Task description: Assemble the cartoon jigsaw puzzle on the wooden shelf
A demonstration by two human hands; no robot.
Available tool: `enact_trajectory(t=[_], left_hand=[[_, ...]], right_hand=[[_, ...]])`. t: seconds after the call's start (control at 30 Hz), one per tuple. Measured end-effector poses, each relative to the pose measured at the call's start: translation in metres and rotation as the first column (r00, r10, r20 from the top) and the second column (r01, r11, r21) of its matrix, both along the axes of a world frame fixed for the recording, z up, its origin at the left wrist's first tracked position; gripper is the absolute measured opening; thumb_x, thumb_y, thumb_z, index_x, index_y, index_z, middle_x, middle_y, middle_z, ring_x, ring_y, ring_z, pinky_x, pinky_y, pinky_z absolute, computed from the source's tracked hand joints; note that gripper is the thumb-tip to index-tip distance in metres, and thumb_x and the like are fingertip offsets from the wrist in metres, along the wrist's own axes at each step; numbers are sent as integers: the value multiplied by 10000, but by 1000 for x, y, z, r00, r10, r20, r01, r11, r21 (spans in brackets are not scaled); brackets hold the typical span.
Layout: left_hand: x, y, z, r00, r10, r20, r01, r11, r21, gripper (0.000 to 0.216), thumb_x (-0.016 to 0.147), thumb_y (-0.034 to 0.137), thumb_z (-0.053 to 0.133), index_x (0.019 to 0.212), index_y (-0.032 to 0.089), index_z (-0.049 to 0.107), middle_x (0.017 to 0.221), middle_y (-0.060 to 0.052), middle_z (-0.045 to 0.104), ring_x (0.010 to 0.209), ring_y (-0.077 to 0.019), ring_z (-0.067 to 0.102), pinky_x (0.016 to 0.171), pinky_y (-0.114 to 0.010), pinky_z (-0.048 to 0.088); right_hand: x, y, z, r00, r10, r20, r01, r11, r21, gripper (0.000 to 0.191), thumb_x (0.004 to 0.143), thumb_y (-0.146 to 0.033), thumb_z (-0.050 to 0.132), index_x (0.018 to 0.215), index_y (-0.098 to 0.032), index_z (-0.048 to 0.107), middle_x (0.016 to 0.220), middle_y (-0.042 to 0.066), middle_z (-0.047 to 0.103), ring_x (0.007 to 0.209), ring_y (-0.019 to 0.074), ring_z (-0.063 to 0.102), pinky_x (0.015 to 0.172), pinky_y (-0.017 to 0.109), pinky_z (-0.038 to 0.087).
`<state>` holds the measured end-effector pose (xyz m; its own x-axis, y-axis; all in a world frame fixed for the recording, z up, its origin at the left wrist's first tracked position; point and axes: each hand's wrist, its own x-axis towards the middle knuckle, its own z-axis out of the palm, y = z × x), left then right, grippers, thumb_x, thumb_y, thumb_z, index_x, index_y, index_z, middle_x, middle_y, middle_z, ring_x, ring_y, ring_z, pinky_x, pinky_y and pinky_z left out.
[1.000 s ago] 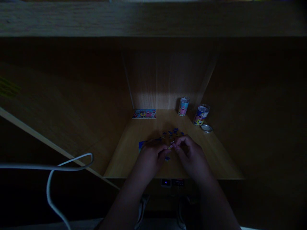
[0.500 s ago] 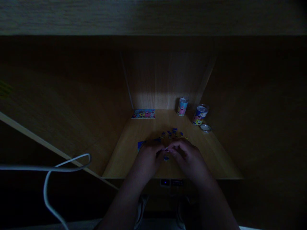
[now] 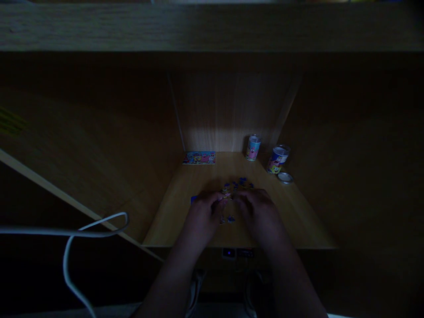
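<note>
Both my hands are low over a wooden desk (image 3: 285, 221), in dim light. My left hand (image 3: 202, 218) has its fingertips pinched on a small pale jigsaw piece (image 3: 225, 194) at the near edge of a scatter of small blue-edged jigsaw pieces (image 3: 239, 184). My right hand (image 3: 258, 213) is curled beside it, close to that scatter, and nothing shows in its fingers. Two loose pieces (image 3: 231, 219) lie just below the gap between my hands. A blue piece or card (image 3: 194, 199) is partly hidden behind my left hand.
A cartoon picture card (image 3: 198, 157) lies at the back left of the desk. Two printed cans (image 3: 253, 148) (image 3: 276, 159) stand at the back right, with a round metal lid (image 3: 285, 177) beside the nearer one. A white cable (image 3: 99, 226) hangs at left.
My hands have drawn slightly apart. My right hand has lowered from meeting the left fingertips to lying flatter beside the pieces. The piece in my left fingers now sits nearer the scatter.
</note>
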<state>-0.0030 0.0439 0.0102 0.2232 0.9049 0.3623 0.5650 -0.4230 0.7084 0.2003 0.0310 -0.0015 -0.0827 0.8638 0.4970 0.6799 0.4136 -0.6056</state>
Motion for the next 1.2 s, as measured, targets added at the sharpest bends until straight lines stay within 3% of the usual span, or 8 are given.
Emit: enact_trajectory(t=[0.1, 0.2, 0.3, 0.8, 1.03, 1.2], left_hand=[[1, -1, 2, 999, -37, -31, 37, 999, 24, 176, 1079, 200, 667, 982, 248, 807, 970, -34, 838, 936, -228, 783, 895, -343, 582], [2, -1, 1, 995, -86, -58, 87, 996, 18, 168, 1074, 195, 685, 1000, 259, 822, 1000, -28, 849, 969, -230, 786, 897, -342, 578], [3, -1, -2, 993, -102, -54, 100, 994, -34, 170, 1087, 220, 680, 1036, 267, 835, 1019, -24, 860, 964, -229, 797, 885, -342, 583], [3, -3, 2, 989, -147, 3, 147, 988, -40, 122, 1067, 238, 712, 1010, 263, 817, 1025, -22, 861, 993, -231, 799, 895, -332, 594], [1, 3, -8, 995, 14, 98, -8, 998, -70, 240, 987, 171, 777, 1210, 255, 802, 1116, -49, 864, 967, -230, 826, 891, -348, 647], [-1, 3, -7, 975, 58, 214, -18, 983, -184, 157, 1024, 217, 695, 1130, 235, 810, 1090, -57, 866, 821, -208, 826, 696, -307, 672]], right_hand=[[-1, -2, 3, 999, 16, -49, -14, 999, 32, 195, 1099, -315, 668, 1268, -273, 756, 1223, 94, 826, 1184, 305, 737, 1023, 475, 592], [0, -3, 5, 996, 92, -18, -91, 995, 28, 116, 1104, -315, 669, 1145, -276, 771, 1162, 76, 830, 1127, 291, 744, 982, 453, 588], [1, -3, 6, 990, 138, 18, -138, 990, 6, 154, 1117, -283, 639, 1020, -271, 759, 1084, 63, 820, 1059, 278, 737, 932, 430, 569], [2, -4, 7, 996, 67, -66, -70, 997, -35, 148, 1121, -298, 628, 1024, -273, 738, 1039, 51, 799, 1040, 271, 724, 931, 415, 552], [0, -4, 8, 988, 152, -7, -151, 986, 64, 144, 1104, -273, 658, 1036, -292, 783, 1053, 50, 805, 1014, 255, 746, 914, 400, 582], [2, -3, 3, 1000, -16, -9, 16, 998, 64, 168, 1120, -294, 610, 1032, -261, 750, 1037, 76, 799, 1020, 284, 741, 904, 425, 568]])
